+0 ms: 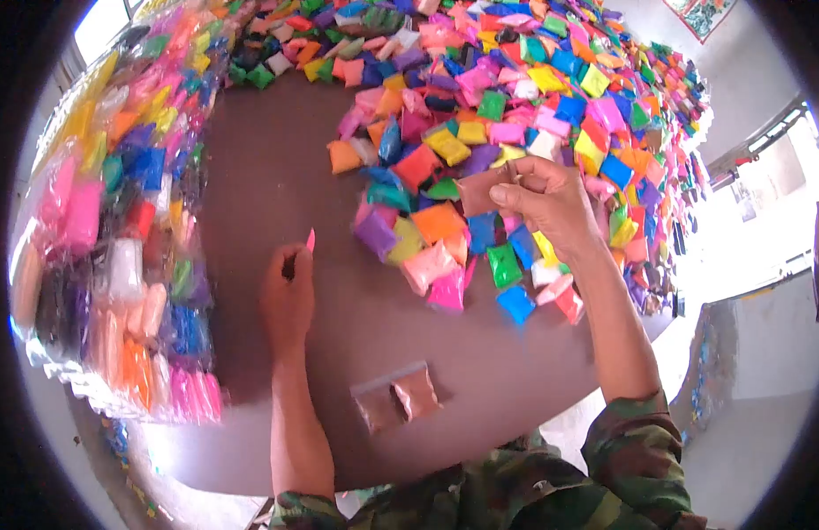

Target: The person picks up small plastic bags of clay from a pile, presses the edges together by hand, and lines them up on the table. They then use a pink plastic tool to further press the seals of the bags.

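Observation:
My right hand [546,199] pinches a small brown packet [483,192] above the near edge of a large heap of coloured packets [445,146]. At the left of centre, my left hand [290,287] is closed over the brown table [268,177]. A thin pink tip [310,239] sticks up beside its fingers, and something dark shows within the curled hand; I cannot make out what it holds. Nearer to me, a clear bag [374,406] with brown contents lies on the table, and a brown packet [417,394] lies on its right part.
Clear bags [127,265] full of coloured packets are piled along the table's left side. The coloured heap spreads across the back and right. The table's curved front edge runs close to my body. Bright windows [763,177] stand at the right.

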A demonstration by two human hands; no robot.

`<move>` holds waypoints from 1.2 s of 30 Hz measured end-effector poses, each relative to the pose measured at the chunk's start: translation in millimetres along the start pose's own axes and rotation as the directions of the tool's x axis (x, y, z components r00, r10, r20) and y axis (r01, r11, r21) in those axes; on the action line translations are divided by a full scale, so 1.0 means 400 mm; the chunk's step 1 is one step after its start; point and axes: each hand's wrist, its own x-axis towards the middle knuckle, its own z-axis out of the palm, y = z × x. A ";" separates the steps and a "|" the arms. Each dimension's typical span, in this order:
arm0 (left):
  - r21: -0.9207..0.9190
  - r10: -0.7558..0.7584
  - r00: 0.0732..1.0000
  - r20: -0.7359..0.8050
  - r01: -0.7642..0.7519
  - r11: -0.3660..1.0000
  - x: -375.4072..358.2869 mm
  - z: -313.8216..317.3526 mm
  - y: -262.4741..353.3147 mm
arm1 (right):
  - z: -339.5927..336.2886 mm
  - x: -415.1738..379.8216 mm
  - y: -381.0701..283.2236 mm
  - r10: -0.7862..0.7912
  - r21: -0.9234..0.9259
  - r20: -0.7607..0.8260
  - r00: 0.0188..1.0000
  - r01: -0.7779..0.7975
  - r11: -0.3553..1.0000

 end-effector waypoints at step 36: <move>0.049 0.077 0.997 -0.007 -0.077 0.996 0.006 0.000 -0.025 | 0.158 -0.642 0.253 -0.266 -0.764 0.322 0.909 0.415 0.494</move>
